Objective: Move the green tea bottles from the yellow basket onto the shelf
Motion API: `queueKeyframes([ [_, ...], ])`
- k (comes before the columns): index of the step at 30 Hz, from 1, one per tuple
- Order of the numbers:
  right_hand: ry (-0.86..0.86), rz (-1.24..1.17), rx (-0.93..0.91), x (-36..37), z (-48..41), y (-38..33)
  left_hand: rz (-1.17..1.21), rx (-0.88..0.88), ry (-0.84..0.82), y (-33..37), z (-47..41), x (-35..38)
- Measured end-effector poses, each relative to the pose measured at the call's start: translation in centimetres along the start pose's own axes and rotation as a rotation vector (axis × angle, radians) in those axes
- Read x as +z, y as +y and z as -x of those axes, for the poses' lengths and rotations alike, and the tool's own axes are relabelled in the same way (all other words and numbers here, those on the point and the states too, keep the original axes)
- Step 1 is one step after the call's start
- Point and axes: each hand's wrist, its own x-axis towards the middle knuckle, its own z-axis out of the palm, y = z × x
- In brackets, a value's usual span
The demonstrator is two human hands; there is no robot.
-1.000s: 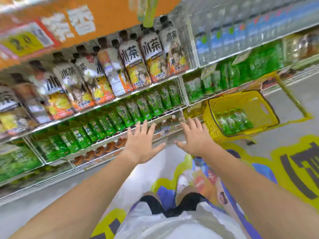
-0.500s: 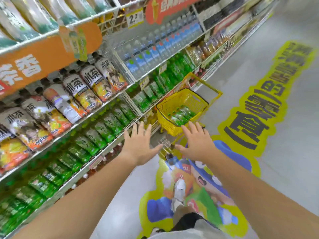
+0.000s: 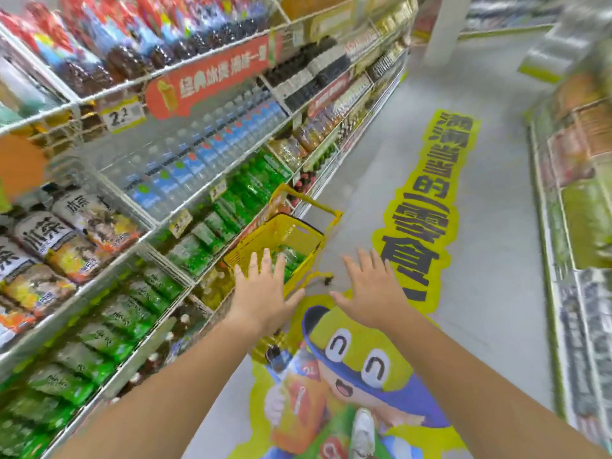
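Change of view: since half a second ago the camera swings right, so more of the aisle floor and a second rack on the far side come into sight; the basket sits nearer the middle of the picture.
Hands: both remain stretched forward, palms down, about level with each other, as before.
Left hand: fingers spread and straight, grasping nothing; it overlaps the near rim of the yellow basket in the picture, though contact cannot be told.
Right hand: fingers likewise splayed, empty, over the floor sticker to the right of the basket.
Basket: stands on the floor just beside the shelf, its handle raised.
Green tea bottles: lie inside the basket, partly hidden behind the left hand's fingers.
Shelf: lower rows hold green-labelled bottles; clear water bottles stand on the row above.
Sharpness: blurred throughout, labels unreadable.
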Motion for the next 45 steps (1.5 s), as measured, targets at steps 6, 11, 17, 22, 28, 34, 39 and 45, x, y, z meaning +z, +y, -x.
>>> queueKeyframes([
  [6,-0.015,0.043,-0.026,-1.1,-5.4,9.5,0.02,-0.004,0.035,6.7,-8.2,-1.6],
  [11,-0.022,0.092,-0.101,-2.4,-10.9,13.8,0.01,-0.078,0.027,9.1,-12.9,-3.0],
  [17,-0.053,0.109,-0.195,-3.2,-17.2,14.7,0.014,-0.196,0.011,8.6,-16.6,-3.7],
  [22,-0.054,0.122,-0.307,-2.4,-23.4,14.0,0.035,-0.275,-0.008,6.8,-20.2,-2.7],
  [28,-0.089,0.16,-0.434,-1.8,-31.8,11.8,0.096,-0.334,-0.019,4.4,-26.1,-1.2],
  [34,-0.107,0.147,-0.536,-0.8,-40.3,9.4,0.127,-0.41,-0.043,0.7,-32.6,-0.2],
  [39,-0.195,0.2,-0.596,0.9,-46.9,8.2,0.11,-0.46,-0.063,-2.7,-35.7,0.3],
  [45,-0.268,0.193,-0.688,4.5,-52.1,6.0,0.139,-0.579,-0.131,-4.6,-37.4,2.3],
])
